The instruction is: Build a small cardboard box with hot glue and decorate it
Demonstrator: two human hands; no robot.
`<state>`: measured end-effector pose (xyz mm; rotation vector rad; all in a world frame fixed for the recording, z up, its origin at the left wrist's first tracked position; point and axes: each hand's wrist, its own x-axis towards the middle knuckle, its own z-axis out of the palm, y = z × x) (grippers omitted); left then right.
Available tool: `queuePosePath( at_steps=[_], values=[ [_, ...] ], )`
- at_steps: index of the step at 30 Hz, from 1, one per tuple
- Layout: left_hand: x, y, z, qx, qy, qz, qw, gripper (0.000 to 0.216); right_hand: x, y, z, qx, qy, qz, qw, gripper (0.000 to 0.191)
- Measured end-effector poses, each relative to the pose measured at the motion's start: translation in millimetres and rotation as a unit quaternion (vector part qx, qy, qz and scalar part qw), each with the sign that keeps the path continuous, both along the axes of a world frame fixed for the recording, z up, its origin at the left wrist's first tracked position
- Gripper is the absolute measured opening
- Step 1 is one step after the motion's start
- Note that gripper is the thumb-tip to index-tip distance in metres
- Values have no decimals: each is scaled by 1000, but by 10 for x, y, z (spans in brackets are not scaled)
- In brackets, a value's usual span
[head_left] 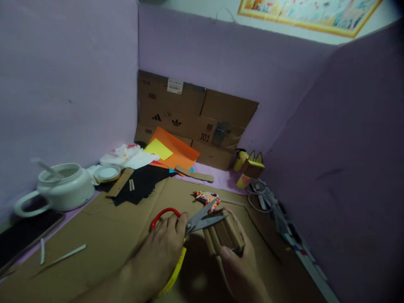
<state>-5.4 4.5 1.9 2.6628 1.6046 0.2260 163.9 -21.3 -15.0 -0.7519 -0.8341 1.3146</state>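
Left hand (pixel 164 252) closed on the red-handled scissors (pixel 202 219), fingers at the loop, blades parted at the top edge of the ribbed cardboard piece (pixel 225 235). Right hand (pixel 240 269) curled about that piece from below, thumb on its near edge, holding it just above the large cardboard sheet (pixel 110 235). Assessment: piece judged light, stiff along the ribs, liable to crush if pinched hard; best gripped at the lower edge, clear of the blades. Count: one pair of scissors, one ribbed piece in hand, two white strips (pixel 67 254) on the sheet, one white pot (pixel 63 189), one dark phone (pixel 25 235)
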Motion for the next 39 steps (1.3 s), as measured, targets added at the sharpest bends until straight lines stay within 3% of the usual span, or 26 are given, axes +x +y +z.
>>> queuePosePath(
  at_steps=[5,13,19,24,27,30,39],
  values=[
    [-7,6,26,4,30,-3,1000,56,-7,10,-25,3,-26,-30,999,97],
    [-6,5,-6,19,47,-2,999,50,20,22,-19,13,-36,-15,999,92],
    [-61,40,-30,28,19,-32,999,46,42,17,-2,20,-73,-28,997,90],
    [-61,114,-69,43,-40,-79,995,47,105,26,4,42,-154,-87,983,89],
    [-42,126,-105,71,-79,-66,992,52,129,35,-10,54,-209,-100,971,82],
    [-38,102,-128,52,-104,-60,991,55,128,37,-35,65,-257,-91,960,80],
    [-46,87,-174,51,-66,-45,995,55,98,42,-56,64,-278,-95,954,79]
  ],
)
